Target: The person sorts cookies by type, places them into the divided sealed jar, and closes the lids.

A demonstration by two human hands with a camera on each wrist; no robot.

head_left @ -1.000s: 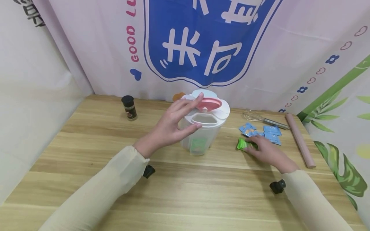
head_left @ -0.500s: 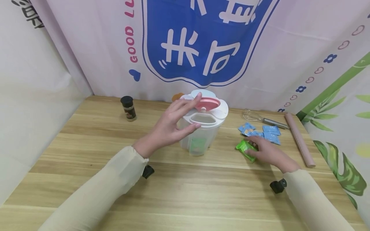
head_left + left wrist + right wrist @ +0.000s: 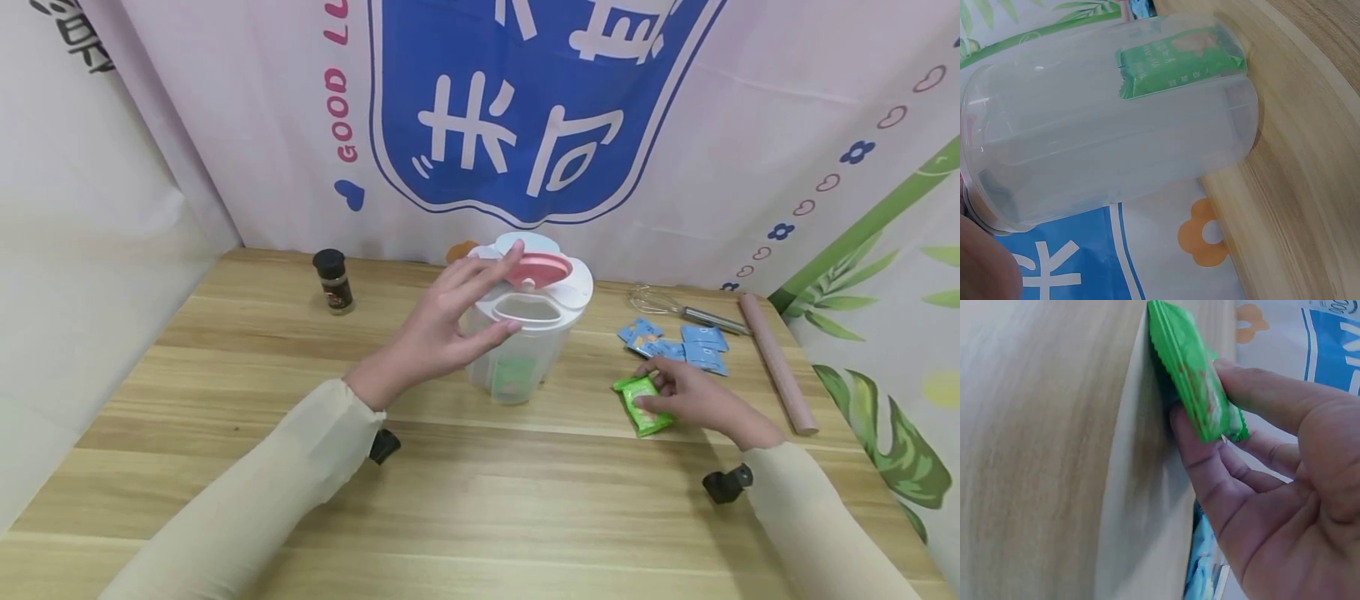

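A tall clear plastic storage container [image 3: 551, 343] stands upright on the table, a white lid on top. Its pink flap [image 3: 542, 271] is raised beside an open hole in the lid. My left hand [image 3: 453, 321] rests at the lid's left side, fingers fairly straight, index fingertip by the flap, thumb over the near rim. One green packet [image 3: 1179, 61] lies inside the container, near its bottom. To the right, my right hand [image 3: 690, 396] pinches another green packet [image 3: 1188, 375] between thumb and fingers, just above or at the tabletop; contact is unclear.
Several blue sachets [image 3: 703, 346] lie beyond the right hand. Behind them is a whisk [image 3: 697, 315], and a pink rolling pin [image 3: 780, 367] lies at the table's right edge. A black-capped spice jar [image 3: 335, 283] stands at the back left. A printed curtain hangs behind the table.
My right hand has turned the green packet so more of its front shows, and its hold on it has shifted. The left hand and container stay in place.
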